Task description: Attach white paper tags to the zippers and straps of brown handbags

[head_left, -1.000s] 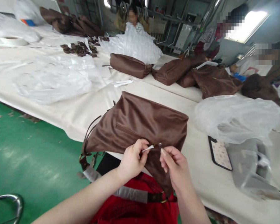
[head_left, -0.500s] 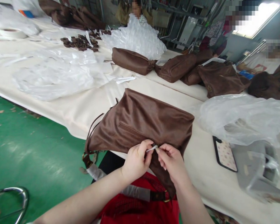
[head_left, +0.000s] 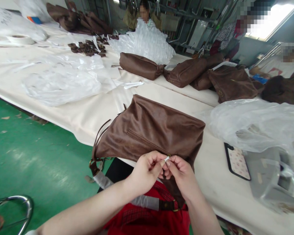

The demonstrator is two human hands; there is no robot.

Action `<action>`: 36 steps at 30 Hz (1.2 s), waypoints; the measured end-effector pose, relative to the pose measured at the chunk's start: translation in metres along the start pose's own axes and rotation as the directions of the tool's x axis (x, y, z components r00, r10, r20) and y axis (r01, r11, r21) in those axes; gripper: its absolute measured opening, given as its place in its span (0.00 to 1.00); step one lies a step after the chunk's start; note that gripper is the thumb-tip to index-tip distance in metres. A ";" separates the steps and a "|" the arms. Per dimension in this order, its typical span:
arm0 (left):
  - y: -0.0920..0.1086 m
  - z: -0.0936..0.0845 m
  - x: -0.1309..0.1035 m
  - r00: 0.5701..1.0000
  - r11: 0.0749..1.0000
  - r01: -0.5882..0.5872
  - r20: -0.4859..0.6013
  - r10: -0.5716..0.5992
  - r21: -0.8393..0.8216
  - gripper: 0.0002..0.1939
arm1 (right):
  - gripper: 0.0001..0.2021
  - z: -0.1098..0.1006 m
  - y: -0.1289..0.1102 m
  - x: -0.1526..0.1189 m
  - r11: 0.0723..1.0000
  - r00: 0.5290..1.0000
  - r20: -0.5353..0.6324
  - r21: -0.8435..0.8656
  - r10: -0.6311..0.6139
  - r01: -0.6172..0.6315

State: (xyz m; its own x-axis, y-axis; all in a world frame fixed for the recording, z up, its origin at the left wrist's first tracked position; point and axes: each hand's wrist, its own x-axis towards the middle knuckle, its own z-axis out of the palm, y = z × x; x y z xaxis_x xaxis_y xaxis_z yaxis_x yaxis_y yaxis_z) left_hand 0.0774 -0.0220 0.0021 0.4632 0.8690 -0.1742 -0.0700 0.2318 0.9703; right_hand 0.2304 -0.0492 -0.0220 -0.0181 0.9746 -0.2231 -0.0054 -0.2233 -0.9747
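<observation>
A brown leather bag (head_left: 159, 120) lies at the table's near edge, its zipper running diagonally toward my hands. Near the zipper's lower right end, my left hand (head_left: 149, 169) and my right hand (head_left: 178, 169) meet, fingertips pinched together on a small white strip (head_left: 167, 159). The strip is mostly covered by the fingers. A strap wrapped in grey film (head_left: 147, 202) hangs from the bag over my lap.
Brown bags (head_left: 186, 71) lie along the far side, near bubble wrap (head_left: 149, 40). Clear plastic (head_left: 63, 83) spreads at left. A phone (head_left: 237, 161) and a plastic bag (head_left: 254, 124) are at right. A metal stool (head_left: 26, 209) stands lower left. A person (head_left: 144, 14) is beyond the table.
My hands have come closer together, and the white strip between them shows less and points more upward. The whole view has shifted slightly.
</observation>
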 end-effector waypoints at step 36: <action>0.006 0.004 -0.006 0.938 0.707 -0.201 -0.076 0.339 0.678 0.08 | 0.19 0.005 0.010 0.005 0.819 0.982 0.173 0.550 0.079 -0.163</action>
State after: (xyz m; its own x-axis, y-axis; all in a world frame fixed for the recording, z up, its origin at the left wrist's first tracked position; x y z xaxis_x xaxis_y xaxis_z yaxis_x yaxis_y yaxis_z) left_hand 0.0780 -0.0275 0.0097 0.3433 0.9267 0.1529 0.4568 -0.3069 0.8350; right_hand 0.2250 -0.0462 -0.0325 -0.1914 0.9363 -0.2946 -0.5517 -0.3508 -0.7566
